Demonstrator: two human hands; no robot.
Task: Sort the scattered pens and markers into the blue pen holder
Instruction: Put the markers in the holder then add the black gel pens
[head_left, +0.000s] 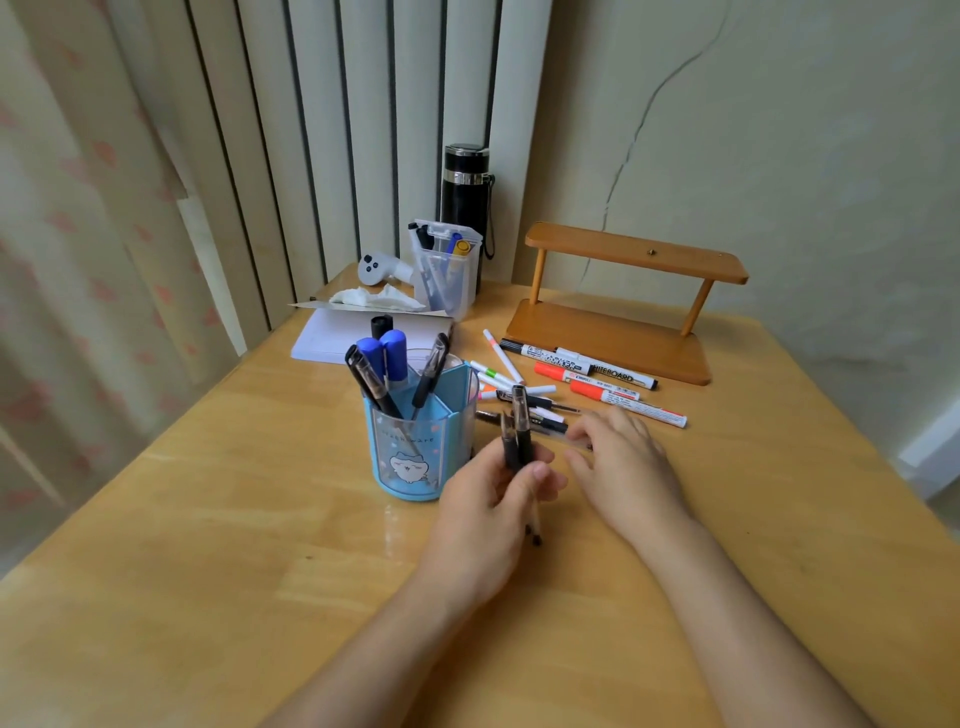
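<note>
The blue pen holder (410, 452) stands mid-table with black pens and blue-capped markers upright in it. Just right of it, my left hand (488, 514) is shut on two black gel pens (519, 431), held upright with caps up. My right hand (623, 462) rests on the table, its fingers closed on a clear pen (574, 441) lying flat. Behind the hands lie scattered pens and markers: a black whiteboard marker (605, 368), two orange markers (628, 402), thin white pens (503, 357) and more black pens (540, 402).
A wooden two-tier shelf (623, 312) stands at the back right. A clear pen box (447, 270), a black flask (465, 187), a white controller (376, 267), tissue and a notebook (332, 338) sit at the back. A curtain hangs left.
</note>
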